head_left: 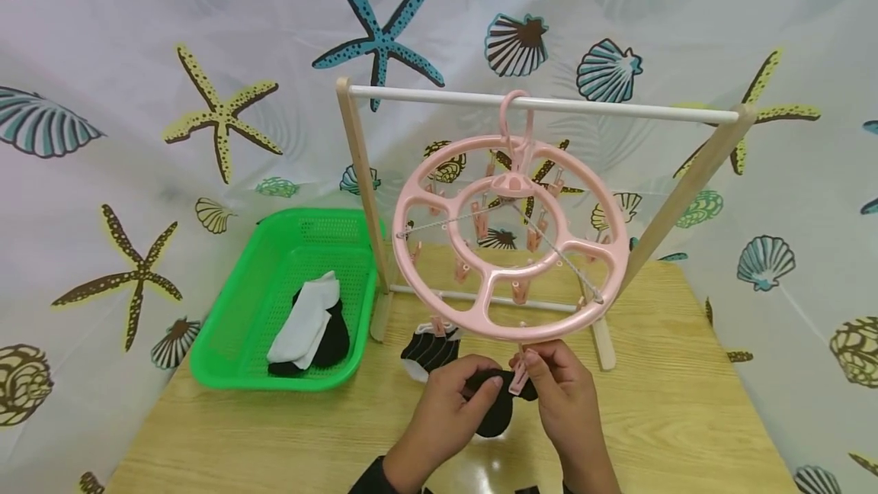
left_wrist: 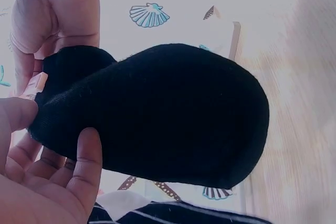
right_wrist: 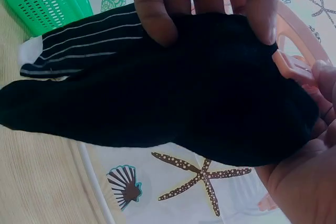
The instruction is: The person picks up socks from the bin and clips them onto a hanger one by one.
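A black sock (head_left: 495,415) hangs below the front of a pink round clip hanger (head_left: 512,185). My left hand (head_left: 449,410) pinches the sock near its upper edge between thumb and fingers. My right hand (head_left: 568,402) has its thumb on a pink clothespin (head_left: 519,378) of the hanger, at the same edge, with its fingers behind the fabric. In the right wrist view, the clothespin (right_wrist: 295,68) overlaps the sock's edge. The sock's long foot part (left_wrist: 184,114) spreads out in the left wrist view.
A black sock with white stripes (head_left: 434,351) hangs from another clothespin to the left. The hanger hooks over a white rod (head_left: 617,107) on a wooden stand (head_left: 362,166). Left of it, a green basket (head_left: 233,311) holds white (head_left: 305,322) and black socks (head_left: 334,341).
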Demonstrator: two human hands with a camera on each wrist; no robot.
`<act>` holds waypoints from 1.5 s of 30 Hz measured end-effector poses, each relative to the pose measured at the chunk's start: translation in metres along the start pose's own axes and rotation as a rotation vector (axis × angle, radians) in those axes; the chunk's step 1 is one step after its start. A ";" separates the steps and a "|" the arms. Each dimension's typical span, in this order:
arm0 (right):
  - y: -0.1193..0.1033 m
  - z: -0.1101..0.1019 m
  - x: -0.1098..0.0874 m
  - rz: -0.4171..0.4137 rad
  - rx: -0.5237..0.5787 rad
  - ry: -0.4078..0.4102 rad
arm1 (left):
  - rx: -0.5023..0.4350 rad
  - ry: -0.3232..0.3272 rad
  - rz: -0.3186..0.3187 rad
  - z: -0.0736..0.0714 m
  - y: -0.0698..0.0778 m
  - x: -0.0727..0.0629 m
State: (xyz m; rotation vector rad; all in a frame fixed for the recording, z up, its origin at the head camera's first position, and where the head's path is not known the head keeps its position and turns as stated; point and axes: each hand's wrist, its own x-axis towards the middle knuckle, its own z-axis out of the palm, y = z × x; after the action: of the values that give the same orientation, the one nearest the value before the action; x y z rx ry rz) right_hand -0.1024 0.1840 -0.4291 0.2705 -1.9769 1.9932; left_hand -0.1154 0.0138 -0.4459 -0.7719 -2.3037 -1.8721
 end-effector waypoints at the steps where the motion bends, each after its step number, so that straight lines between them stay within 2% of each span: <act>1: 0.000 0.000 0.000 -0.003 0.005 0.001 | -0.004 0.006 -0.003 0.000 0.001 0.001; 10: -0.001 -0.001 0.000 -0.030 0.035 -0.022 | 0.021 0.030 0.007 -0.002 0.005 0.004; 13: -0.001 -0.001 0.001 -0.040 0.045 -0.044 | 0.086 0.060 0.043 -0.004 0.006 0.004; 16: -0.002 -0.001 0.001 -0.016 0.041 -0.045 | 0.280 0.135 0.175 -0.008 0.008 0.005; 20: -0.004 0.001 0.001 0.052 0.025 -0.004 | 0.556 0.260 0.423 -0.017 0.021 0.011; 22: -0.005 0.002 0.001 0.061 0.023 0.013 | 0.624 0.285 0.513 -0.021 0.031 0.017; 24: -0.004 0.003 0.002 0.041 0.037 0.013 | 0.683 0.282 0.562 -0.024 0.042 0.025; 26: -0.003 0.003 0.003 0.012 0.054 -0.001 | 0.745 0.264 0.568 -0.026 0.051 0.034; 29: 0.000 0.004 0.003 -0.011 0.074 -0.026 | 0.831 0.214 0.489 -0.028 0.060 0.042; 31: 0.000 0.006 0.002 -0.001 0.069 -0.031 | 0.863 0.206 0.446 -0.028 0.061 0.044; 33: 0.001 0.008 0.001 0.017 0.061 -0.029 | 0.866 0.205 0.413 -0.028 0.059 0.043; 36: 0.000 0.009 0.001 0.027 0.040 -0.028 | 0.857 0.222 0.413 -0.028 0.055 0.043; 41: 0.000 0.010 0.003 0.033 0.043 -0.010 | 0.849 0.209 0.395 -0.029 0.053 0.043; 45: 0.002 0.012 -0.001 0.081 0.023 0.005 | 0.854 0.204 0.385 -0.033 0.053 0.038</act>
State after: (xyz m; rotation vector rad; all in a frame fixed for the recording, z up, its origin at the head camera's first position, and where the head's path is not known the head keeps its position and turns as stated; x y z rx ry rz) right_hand -0.1030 0.1722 -0.4310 0.1939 -1.9929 2.0647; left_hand -0.1343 0.0023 -0.3766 -0.7530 -2.2737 -0.6582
